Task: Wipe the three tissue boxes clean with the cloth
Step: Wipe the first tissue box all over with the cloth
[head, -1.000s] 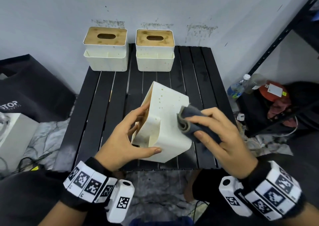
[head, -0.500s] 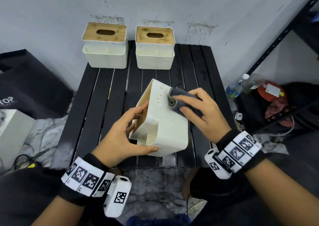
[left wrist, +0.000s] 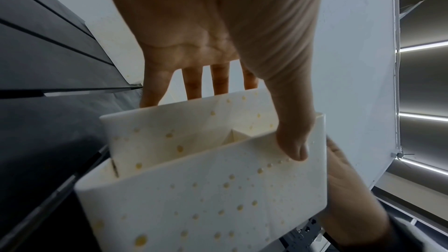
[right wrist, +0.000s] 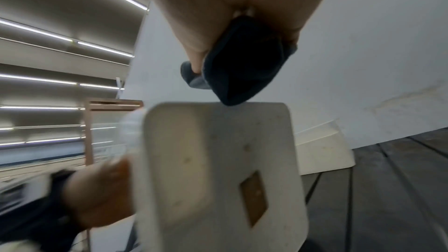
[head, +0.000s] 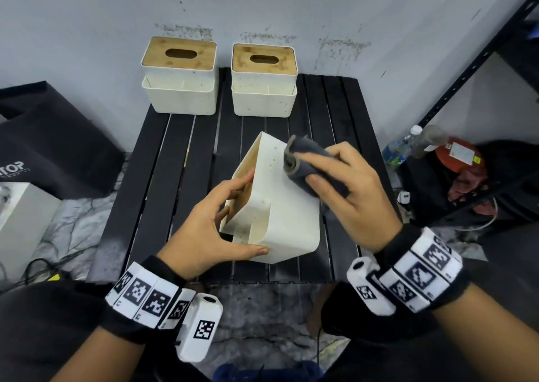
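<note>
from the head view, your left hand grips the tilted tissue box near the front edge of the black table, and your right hand presses the folded cloth on its upper side. two other tissue boxes stand at the back edge. from the left wrist, your thumb is clamped on the spotted wall of the box. from the right wrist, your fingers are closed on the cloth.
</note>
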